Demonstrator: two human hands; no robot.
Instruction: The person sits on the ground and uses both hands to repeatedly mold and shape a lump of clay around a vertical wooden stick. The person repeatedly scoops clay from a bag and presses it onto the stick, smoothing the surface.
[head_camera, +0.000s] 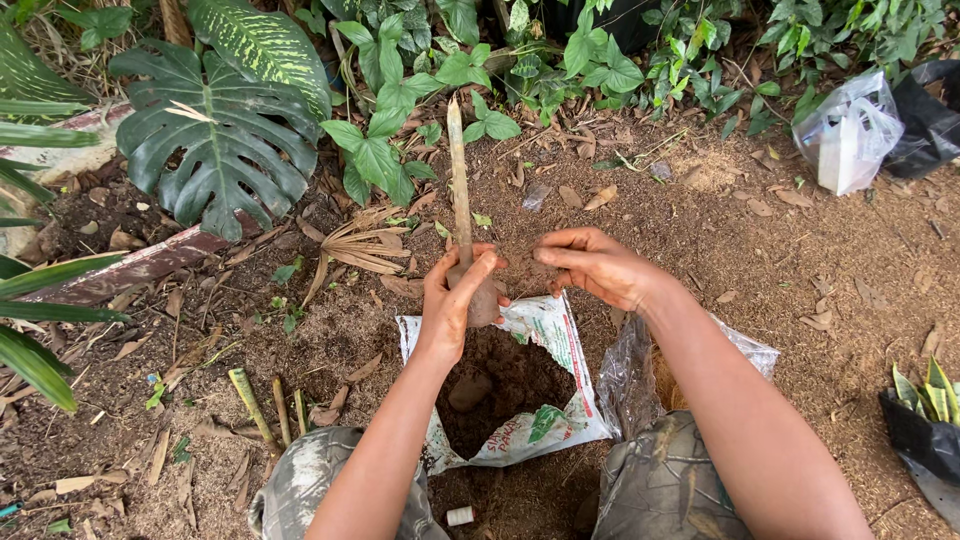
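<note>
My left hand (455, 295) grips the lower end of a long, thin, soil-coated stick or stem (460, 195) that stands nearly upright, with a clump of dirt at its base. My right hand (595, 265) hovers just to the right of it, fingers curled and pinched together, soiled, holding nothing I can make out. Below both hands lies an open white printed bag (555, 335) filled with dark soil (505, 385), between my knees (665, 485).
A clear plastic bag (848, 130) and a black bag (930, 115) lie at the far right. A small plant in a black bag (925, 420) sits at the right edge. Large-leaved plants (225, 130) fill the back left. Cut stems (255, 405) lie on the ground at left.
</note>
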